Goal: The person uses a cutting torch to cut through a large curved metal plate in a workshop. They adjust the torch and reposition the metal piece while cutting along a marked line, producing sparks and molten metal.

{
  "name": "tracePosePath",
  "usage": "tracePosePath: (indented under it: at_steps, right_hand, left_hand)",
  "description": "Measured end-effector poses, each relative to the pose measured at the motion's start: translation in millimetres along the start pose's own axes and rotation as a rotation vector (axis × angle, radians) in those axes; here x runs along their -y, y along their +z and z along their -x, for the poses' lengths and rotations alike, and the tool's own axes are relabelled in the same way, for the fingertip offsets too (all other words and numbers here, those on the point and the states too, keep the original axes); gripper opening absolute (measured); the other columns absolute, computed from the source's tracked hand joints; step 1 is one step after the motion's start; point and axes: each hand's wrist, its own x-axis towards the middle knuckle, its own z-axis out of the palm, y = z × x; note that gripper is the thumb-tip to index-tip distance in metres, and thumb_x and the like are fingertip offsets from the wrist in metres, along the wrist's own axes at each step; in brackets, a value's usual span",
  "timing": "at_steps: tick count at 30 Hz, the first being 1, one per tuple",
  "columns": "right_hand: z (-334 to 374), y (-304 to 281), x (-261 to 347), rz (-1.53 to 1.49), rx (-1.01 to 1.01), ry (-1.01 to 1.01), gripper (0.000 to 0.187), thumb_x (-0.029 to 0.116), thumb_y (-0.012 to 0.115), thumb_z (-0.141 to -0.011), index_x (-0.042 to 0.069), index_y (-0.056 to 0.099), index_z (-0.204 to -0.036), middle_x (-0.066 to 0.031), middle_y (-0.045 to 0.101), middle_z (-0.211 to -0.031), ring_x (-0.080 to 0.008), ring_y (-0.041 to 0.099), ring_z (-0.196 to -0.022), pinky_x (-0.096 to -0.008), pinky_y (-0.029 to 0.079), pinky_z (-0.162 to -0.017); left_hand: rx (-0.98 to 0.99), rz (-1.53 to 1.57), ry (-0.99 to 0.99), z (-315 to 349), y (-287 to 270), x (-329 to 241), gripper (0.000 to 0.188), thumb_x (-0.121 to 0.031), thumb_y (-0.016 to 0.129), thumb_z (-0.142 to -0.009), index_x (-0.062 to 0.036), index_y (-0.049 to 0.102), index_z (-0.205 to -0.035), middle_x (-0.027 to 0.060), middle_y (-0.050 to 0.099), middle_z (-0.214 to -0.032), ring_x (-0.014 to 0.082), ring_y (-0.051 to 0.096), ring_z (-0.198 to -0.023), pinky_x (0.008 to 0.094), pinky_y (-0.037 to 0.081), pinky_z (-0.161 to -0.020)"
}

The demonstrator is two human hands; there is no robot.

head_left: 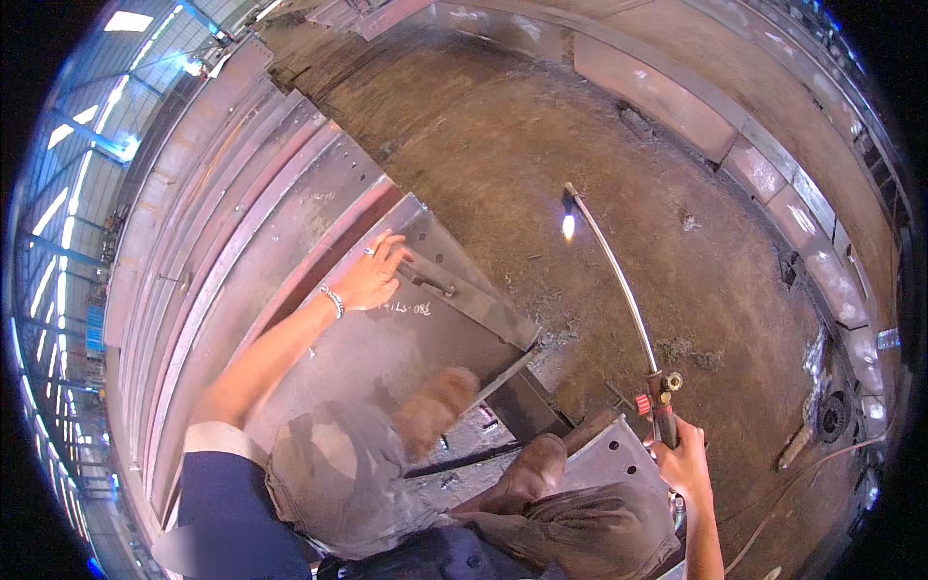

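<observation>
My right hand point(688, 462) grips the handle of a gas torch point(628, 295) at the lower right. The torch's long, bent metal tube reaches up and away over the floor, and a small bright flame point(568, 227) burns at its tip. Near the torch handle are a red knob and a brass fitting. Resting on a steel beam point(353, 338) at centre left, my left hand point(373, 276) has its fingers spread, holding nothing. That beam carries chalk marks and has bolt holes close to its end. The torch tip and flame are apart from the beam.
More long steel beams point(213, 232) lie side by side at the left. My brown boots point(440, 406) rest on the steelwork. Brown floor point(483, 126) with scattered debris stretches ahead. Large beams point(667, 111) curve along the far right, and a hose point(802, 483) runs at lower right.
</observation>
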Motion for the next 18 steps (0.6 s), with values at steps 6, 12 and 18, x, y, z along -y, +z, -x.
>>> tracePosePath:
  at_steps: [6, 12, 18]
  right_hand:
    - [17, -1, 3, 0.050, -0.077, 0.053, 0.022, 0.004, 0.068, -0.077, -0.004, 0.068, -0.097, -0.0151, 0.057, -0.060, -0.0212, 0.052, -0.053, -0.0375, 0.045, -0.058]
    - [38, -5, 23, 0.074, -0.158, 0.088, 0.025, 0.000, 0.056, -0.075, -0.004, 0.067, -0.098, -0.0061, 0.066, -0.068, -0.0110, 0.058, -0.057, -0.0290, 0.046, -0.053]
    - [57, -8, 61, 0.017, -0.198, 0.125, 0.031, 0.016, 0.064, -0.092, 0.001, 0.069, -0.119, -0.0080, 0.070, -0.081, -0.0183, 0.066, -0.072, -0.0331, 0.050, -0.063]
  left_hand:
    - [-0.659, 0.572, -0.245, -5, 35, -30, 0.046, -0.008, 0.055, -0.080, -0.0078, 0.053, -0.126, 0.0136, 0.031, -0.158, 0.0369, 0.021, -0.153, 0.0473, 0.031, -0.121]
    - [-1.008, 1.871, -0.635, -37, 59, -49, 0.031, -0.033, 0.064, -0.095, -0.0036, 0.061, -0.104, 0.0065, 0.067, -0.084, 0.0177, 0.066, -0.088, 0.0308, 0.047, -0.081]
    - [-1.092, 1.950, -0.787, -71, 61, -50, 0.028, -0.027, 0.064, -0.095, -0.0086, 0.052, -0.078, 0.0027, 0.052, -0.057, 0.0147, 0.052, -0.048, 0.0311, 0.047, -0.054]
